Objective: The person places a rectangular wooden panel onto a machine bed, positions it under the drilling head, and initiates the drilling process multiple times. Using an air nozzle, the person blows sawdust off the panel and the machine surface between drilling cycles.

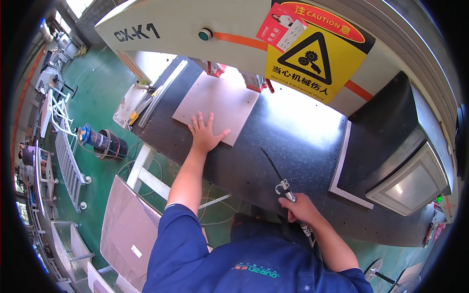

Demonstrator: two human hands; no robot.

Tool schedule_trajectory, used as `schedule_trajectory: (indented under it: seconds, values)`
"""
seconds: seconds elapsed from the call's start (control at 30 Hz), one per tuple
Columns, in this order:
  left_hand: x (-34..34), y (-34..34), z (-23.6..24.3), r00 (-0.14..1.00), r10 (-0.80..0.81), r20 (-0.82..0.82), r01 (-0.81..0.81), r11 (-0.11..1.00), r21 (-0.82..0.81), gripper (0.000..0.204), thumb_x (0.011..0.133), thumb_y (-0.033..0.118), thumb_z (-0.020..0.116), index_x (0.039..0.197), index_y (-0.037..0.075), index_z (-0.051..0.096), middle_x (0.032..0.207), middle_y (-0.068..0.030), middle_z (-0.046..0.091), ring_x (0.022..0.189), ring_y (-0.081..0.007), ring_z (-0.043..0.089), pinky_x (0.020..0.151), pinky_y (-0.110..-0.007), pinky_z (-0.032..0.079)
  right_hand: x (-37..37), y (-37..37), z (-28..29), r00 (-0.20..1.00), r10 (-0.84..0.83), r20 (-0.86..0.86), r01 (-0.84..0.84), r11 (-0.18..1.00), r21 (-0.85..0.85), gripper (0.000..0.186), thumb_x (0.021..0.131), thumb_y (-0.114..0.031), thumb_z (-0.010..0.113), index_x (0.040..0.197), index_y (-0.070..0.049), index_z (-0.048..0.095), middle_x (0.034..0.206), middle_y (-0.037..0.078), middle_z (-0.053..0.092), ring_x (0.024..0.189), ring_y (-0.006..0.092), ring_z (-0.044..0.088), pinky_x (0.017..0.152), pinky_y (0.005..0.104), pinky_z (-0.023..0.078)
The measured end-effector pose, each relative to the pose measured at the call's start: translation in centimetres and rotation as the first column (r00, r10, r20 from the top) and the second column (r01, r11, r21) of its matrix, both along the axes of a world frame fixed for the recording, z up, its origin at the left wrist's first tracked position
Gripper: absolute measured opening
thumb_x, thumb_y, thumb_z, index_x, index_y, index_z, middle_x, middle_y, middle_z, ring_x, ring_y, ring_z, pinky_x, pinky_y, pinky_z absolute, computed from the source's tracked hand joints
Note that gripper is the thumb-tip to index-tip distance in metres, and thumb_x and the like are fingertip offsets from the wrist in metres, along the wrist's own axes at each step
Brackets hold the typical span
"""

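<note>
My left hand (207,137) lies with its fingers spread on the near edge of a flat, pale pinkish-grey board (220,100). The board rests on a black machine table (234,168), and its far end reaches under the machine's head, by red-tipped parts. In my right hand (303,210), near the table's front edge, is an air blow gun (288,194). Its long thin black nozzle points forward and left over the table, apart from the board. A hose runs back from the gun beneath my wrist.
A cream machine beam (234,29) with a yellow warning sign (315,61) spans the far side. On the right stands a control screen (409,180) beside a pale fence strip (337,171). Loose tools (141,111) lie at the table's left end. Boards (129,229) and a black bucket (117,146) stand left.
</note>
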State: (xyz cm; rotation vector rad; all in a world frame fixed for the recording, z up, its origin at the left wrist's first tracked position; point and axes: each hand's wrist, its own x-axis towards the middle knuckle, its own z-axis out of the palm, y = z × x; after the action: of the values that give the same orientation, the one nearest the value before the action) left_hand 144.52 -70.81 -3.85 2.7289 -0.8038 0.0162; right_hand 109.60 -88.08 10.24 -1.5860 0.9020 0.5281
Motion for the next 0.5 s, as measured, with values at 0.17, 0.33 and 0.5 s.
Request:
schedule_trajectory:
  seconds: [0.17, 0.33, 0.5]
  values:
    - [-0.5, 0.6, 0.1, 1.000, 0.021, -0.017, -0.021, 1.000, 0.000, 0.098, 0.074, 0.071, 0.060, 0.149, 0.014, 0.031, 0.151, -0.0330, 0.016, 0.140, -0.0548, 0.008, 0.107, -0.070, 0.008, -0.4, 0.5, 0.7, 0.998, 0.063, 0.000, -0.063, 0.998, -0.026, 0.037, 0.090, -0.034, 0.064, 0.075, -0.001, 0.058, 0.056, 0.008, 0.060, 0.049, 0.0163, 0.061, 0.048, 0.0302, 0.048]
    - [-1.1, -0.1, -0.1, 1.000, 0.003, 0.001, -0.003, 1.000, -0.001, 0.098, 0.075, 0.072, 0.060, 0.148, 0.014, 0.032, 0.151, -0.0329, 0.017, 0.139, -0.0550, 0.009, 0.107, -0.070, 0.008, -1.1, 0.5, 0.7, 1.000, 0.029, 0.010, -0.028, 0.999, -0.032, 0.037, 0.090, -0.033, 0.064, 0.074, -0.001, 0.057, 0.056, 0.008, 0.060, 0.049, 0.0165, 0.061, 0.049, 0.0303, 0.049]
    - [-1.8, -0.4, 0.3, 1.000, 0.008, 0.010, -0.008, 1.000, -0.011, 0.098, 0.074, 0.072, 0.059, 0.148, 0.014, 0.033, 0.151, -0.0331, 0.016, 0.139, -0.0552, 0.009, 0.107, -0.071, 0.008, -1.9, 0.8, 0.9, 0.998, 0.016, 0.054, -0.015, 0.999, -0.036, 0.038, 0.090, -0.032, 0.064, 0.068, -0.003, 0.055, 0.054, 0.007, 0.059, 0.046, 0.0149, 0.060, 0.046, 0.0278, 0.046]
